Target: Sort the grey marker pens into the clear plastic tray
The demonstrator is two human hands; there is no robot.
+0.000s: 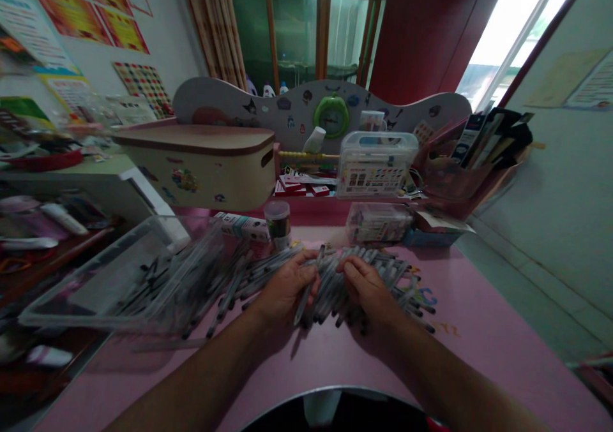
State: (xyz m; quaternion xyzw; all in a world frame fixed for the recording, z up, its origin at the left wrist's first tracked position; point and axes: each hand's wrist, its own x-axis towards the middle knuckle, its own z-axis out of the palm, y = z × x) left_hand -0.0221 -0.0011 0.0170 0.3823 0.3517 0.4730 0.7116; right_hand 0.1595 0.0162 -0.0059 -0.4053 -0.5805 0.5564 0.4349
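Note:
A heap of clear pens with dark tips (330,285) lies across the middle of the pink desk. My left hand (290,285) is closed on a single pen (306,295), which tilts with one end up and the other near the desk. Over the right part of the heap, my right hand (366,285) has its thumb and fingers pinched together. Whatever sits in that pinch, if anything, is too small or hidden to name. More pens (232,285) lie to the left of my left hand, beside a clear plastic bin (62,320) that also has dark-tipped pens in it.
Behind the pens stand a small clear-lidded jar (278,218) and a clear box (378,221). A lidded cream storage box (201,177), a white-handled carry case (378,167) and a green clock (331,116) are farther back. The pink desk (498,355) extends right.

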